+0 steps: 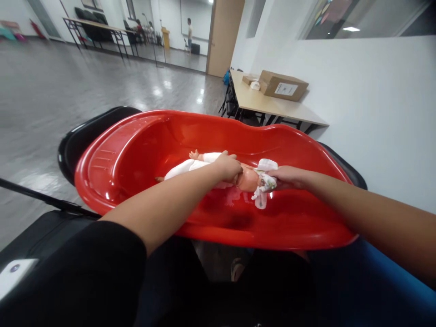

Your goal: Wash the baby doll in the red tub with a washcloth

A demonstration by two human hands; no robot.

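Observation:
A baby doll (249, 178) lies in a red baby bathtub (218, 235), its feet toward the left. White cloth (184, 168) covers its legs, and a rounded skin-coloured part shows bare beyond my left hand. My left hand (229, 168) is closed on the middle of the doll, its fingers curled over and partly hidden. At the doll's right end, a crumpled white cloth piece (267, 164) with flaps and a faint pattern covers part of it. My right hand (288, 177) is closed on this cloth, its fingertips partly out of sight.
A black rim (85, 131) shows behind and beneath the tub's ends. At the back right, a table (250, 97) bears a cardboard box (282, 85). A mirrored wall and another table (98, 26) stand far back. A black case (51, 236) is at lower left.

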